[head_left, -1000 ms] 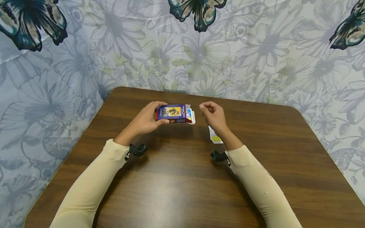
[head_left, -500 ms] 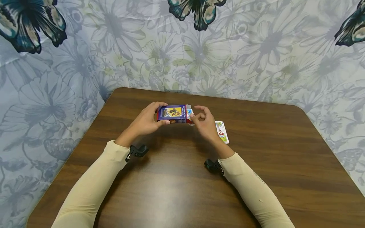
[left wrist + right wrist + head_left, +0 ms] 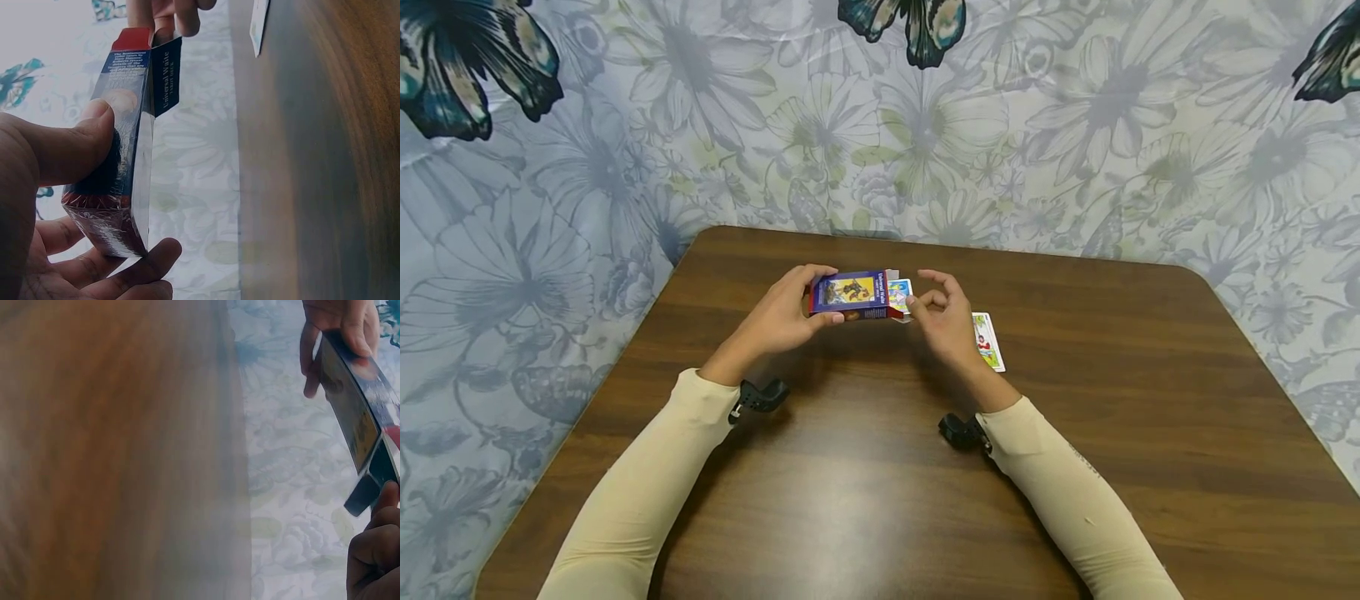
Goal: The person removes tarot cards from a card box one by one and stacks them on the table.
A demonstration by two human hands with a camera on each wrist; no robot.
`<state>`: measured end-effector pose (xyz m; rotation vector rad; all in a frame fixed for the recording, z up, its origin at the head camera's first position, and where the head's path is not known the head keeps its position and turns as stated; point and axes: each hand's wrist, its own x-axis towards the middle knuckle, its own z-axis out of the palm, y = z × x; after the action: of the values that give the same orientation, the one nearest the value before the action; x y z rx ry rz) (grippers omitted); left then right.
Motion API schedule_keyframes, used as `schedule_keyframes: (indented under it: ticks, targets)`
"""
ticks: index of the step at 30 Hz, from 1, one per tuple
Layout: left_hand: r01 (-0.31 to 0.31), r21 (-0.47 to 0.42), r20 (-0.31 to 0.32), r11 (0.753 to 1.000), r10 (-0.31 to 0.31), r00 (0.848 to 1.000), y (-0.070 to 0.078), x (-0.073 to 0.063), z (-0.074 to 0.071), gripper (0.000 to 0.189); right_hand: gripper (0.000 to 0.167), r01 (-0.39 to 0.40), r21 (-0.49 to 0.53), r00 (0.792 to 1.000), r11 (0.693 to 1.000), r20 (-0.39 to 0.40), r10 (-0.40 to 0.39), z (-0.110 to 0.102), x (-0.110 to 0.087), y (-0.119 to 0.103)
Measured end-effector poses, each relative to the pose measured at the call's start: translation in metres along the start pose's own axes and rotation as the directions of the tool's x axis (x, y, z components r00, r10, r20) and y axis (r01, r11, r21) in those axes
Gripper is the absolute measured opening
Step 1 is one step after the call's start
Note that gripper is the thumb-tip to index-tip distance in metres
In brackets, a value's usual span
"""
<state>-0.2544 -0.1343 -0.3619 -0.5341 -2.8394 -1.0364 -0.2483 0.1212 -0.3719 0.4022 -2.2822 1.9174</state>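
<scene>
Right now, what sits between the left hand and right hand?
In the head view: the tarot box, held in the left hand, then at least one card poking from its open end, reaching the right hand.

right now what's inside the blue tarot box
A brightly printed card sticks partway out of the open end of the box, the right hand at its edge. Anything deeper is covered by the walls, so how many cards are inside can't be told.

Wooden table (image 3: pixel 850 500), floral backdrop (image 3: pixel 1075 158), teal butterflies (image 3: pixel 456 71)
</scene>
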Motion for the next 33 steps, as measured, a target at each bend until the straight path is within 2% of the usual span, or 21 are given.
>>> schedule_keyframes:
  ticks: [5,13,19,23,28,33]
  targets:
    - [-0.001,-0.005,0.0,1.0,0.001,1.0,0.001,0.001,-0.002,0.069,0.046,0.006,0.004,1.0,1.0,-0.027,-0.005,-0.009,0.002,0.0]
    - [0.001,-0.001,-0.006,1.0,-0.001,1.0,0.001,0.001,-0.004,0.07,0.042,-0.013,0.014,0.999,1.0,-0.05,0.014,-0.012,0.011,0.028]
    - [0.004,-0.002,-0.002,1.0,-0.004,1.0,0.0,-0.001,-0.004,0.071,0.039,-0.076,0.025,0.996,0.997,-0.039,0.077,0.0,0.002,0.027]
    - [-0.001,-0.003,-0.01,1.0,0.0,1.0,0.001,-0.001,-0.005,0.07,0.043,-0.078,0.041,0.995,0.996,-0.055,0.08,0.004,-0.002,0.024]
    - [-0.007,0.002,-0.016,1.0,0.007,1.0,0.001,-0.001,-0.005,0.069,0.044,-0.079,0.063,0.992,0.995,-0.094,0.085,-0.001,-0.001,0.025]
    - [-0.009,0.0,-0.023,1.0,0.009,1.0,0.001,-0.001,-0.005,0.069,0.045,-0.056,0.036,0.991,0.998,-0.122,0.06,-0.013,0.002,0.025]
